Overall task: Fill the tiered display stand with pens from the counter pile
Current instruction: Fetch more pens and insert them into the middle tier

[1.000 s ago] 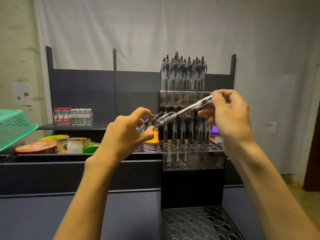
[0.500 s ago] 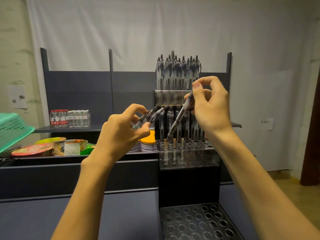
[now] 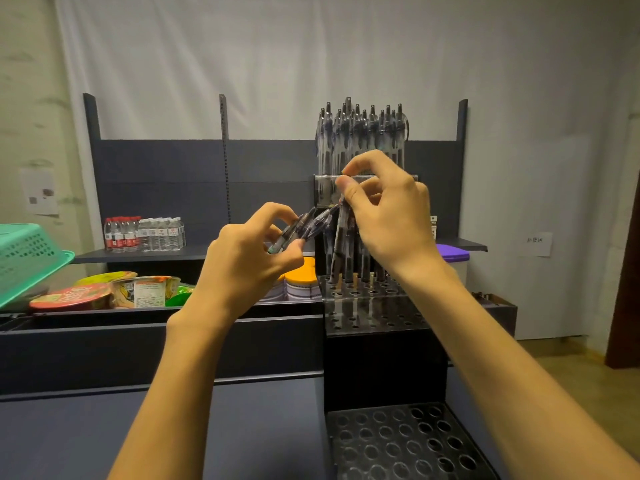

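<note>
Since the earlier frames the right hand (image 3: 388,216) has swung its pen (image 3: 337,247) from lying across, at frame centre, to nearly upright, tip now down at the middle tier's back-left holes on the display stand (image 3: 377,317); whether the tip has entered a hole I can't tell. Right grip: thumb and forefinger pinch the pen's top end. Left hand (image 3: 249,261) stays just left of centre, its grip closed round a small bundle of spare pens (image 3: 304,226) fanned up-right. Read: one insertion is nearly done, spares next. Pens are clear-barrelled with dark grips and clips. Top tier, upper centre, looks packed; middle tier has a back row filled and front holes open; bottom tier, lower right, shows only bare holes. Worktop (image 3: 104,427) pile isn't in view.
</note>
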{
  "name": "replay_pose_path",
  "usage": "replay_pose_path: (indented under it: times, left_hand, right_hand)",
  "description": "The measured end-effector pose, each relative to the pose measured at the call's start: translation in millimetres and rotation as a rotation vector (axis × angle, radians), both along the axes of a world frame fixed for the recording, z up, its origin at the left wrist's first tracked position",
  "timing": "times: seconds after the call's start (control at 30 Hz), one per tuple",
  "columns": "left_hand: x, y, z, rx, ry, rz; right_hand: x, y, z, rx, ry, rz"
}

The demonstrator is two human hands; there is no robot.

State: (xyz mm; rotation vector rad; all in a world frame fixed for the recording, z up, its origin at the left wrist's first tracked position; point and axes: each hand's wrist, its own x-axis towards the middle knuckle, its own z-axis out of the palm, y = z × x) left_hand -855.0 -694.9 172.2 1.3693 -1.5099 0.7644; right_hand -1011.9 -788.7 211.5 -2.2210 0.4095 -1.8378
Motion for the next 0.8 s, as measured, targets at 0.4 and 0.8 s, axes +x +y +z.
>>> replay_pose_path:
  times: [0.4,0.8]
  left_hand:
    - [-0.1,2.5,2.5,-0.06,0.007,-0.039]
    - [0.5,5.6,2.5,-0.092,0.019,-0.047]
  right_hand:
    - [-7.3,5.9,16.5,-0.104,0.354,-0.304]
    - [4.8,3.9,15.7,-0.054,0.288,-0.158]
